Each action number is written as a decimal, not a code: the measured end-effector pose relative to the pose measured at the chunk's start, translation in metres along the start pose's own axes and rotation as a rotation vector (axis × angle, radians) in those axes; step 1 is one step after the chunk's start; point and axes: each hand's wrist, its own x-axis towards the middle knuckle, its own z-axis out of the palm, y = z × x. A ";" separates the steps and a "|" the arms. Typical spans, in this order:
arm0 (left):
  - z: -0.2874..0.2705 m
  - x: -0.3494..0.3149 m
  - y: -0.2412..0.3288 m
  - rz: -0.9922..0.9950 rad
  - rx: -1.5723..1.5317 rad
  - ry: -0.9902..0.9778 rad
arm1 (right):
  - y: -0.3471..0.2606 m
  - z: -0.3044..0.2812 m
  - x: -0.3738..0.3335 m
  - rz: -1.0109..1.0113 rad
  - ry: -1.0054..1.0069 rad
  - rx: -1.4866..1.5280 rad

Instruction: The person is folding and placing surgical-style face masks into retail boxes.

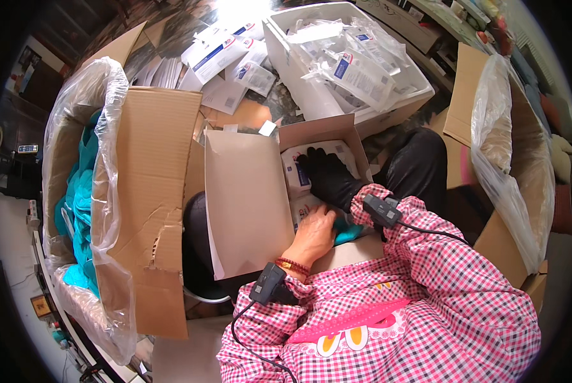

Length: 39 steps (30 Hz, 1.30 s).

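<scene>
A cardboard carton (244, 198) sits in my lap with its flaps raised. Inside are white sealed packets (289, 167) with blue and red printing. My right hand (327, 177), in a black glove, lies over the far packets with its fingers spread. My bare left hand (313, 235), a red bead bracelet at its wrist, rests lower in the carton against another white packet (303, 207), its fingers loosely extended. Just right of it shows a piece of teal material (346, 231), partly covered, whose kind I cannot make out.
To the left stands a large plastic-lined carton (152, 210) holding a heap of teal items (82, 198). A white foam bin (337, 105) full of clear packets (366, 73) stands ahead. Loose white packets (216, 57) lie beside it. Another lined carton (490, 121) is at right.
</scene>
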 end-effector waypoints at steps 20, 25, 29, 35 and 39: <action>-0.066 0.021 0.022 0.079 -0.257 0.759 | 0.027 -0.130 0.011 0.041 -0.438 0.648; -0.067 0.017 0.010 -0.087 -0.420 0.782 | 0.016 -0.133 -0.011 0.121 -0.096 0.907; -0.068 0.018 0.015 -0.085 -0.427 0.750 | 0.017 -0.117 -0.012 0.011 -0.059 0.662; -0.084 0.014 0.017 -0.041 -0.134 0.742 | 0.006 -0.116 -0.006 -0.098 -0.192 0.446; -0.084 0.017 0.019 -0.004 -0.178 0.772 | 0.001 -0.111 -0.012 -0.061 -0.132 0.599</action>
